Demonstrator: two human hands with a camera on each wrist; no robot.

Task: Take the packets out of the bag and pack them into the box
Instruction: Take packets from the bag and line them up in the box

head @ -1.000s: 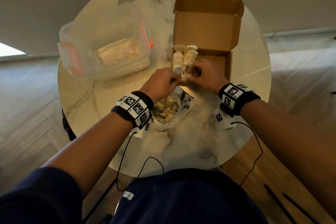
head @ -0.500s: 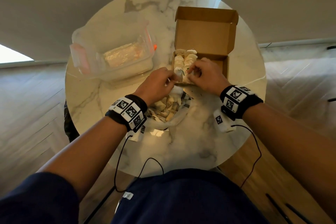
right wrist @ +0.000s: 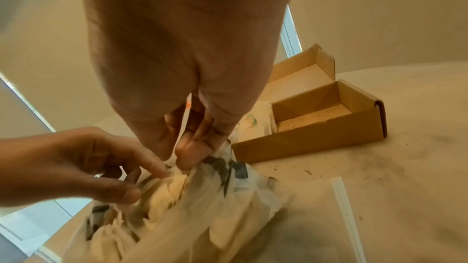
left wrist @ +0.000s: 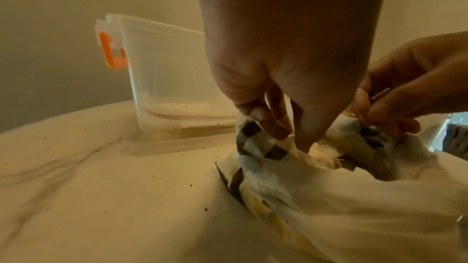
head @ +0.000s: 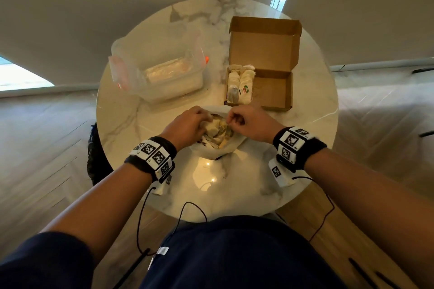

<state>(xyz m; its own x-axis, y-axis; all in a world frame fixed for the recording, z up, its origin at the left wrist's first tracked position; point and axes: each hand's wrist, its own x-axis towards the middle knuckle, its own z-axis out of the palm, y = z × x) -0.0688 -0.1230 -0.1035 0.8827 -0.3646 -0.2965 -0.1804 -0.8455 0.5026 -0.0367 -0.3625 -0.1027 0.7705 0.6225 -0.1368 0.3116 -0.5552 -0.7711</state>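
Observation:
A white plastic bag (head: 211, 152) (left wrist: 354, 207) (right wrist: 228, 217) lies open at the near middle of the table, with several pale packets (head: 218, 129) (right wrist: 172, 187) inside. My left hand (head: 205, 119) (left wrist: 278, 127) is at the bag's mouth, thumb pinching the rim and fingertips down on the packets. My right hand (head: 231, 119) (right wrist: 182, 153) pinches the opposite rim between thumb and fingers. Just beyond, the open cardboard box (head: 274, 108) (right wrist: 303, 143) holds packed packets (head: 240, 84) (right wrist: 253, 125) in two rows along its left side. Its right half is bare.
A clear plastic container (head: 164, 70) (left wrist: 164, 87) with orange clips stands at the back left of the round marble table (head: 211, 190). A thin white strip (right wrist: 346, 207) and dark crumbs lie right of the bag. Wrist cables hang over the near edge.
Both hands have drawn back from the box's near left corner to the bag's mouth. The packets they were setting in now stay in the box.

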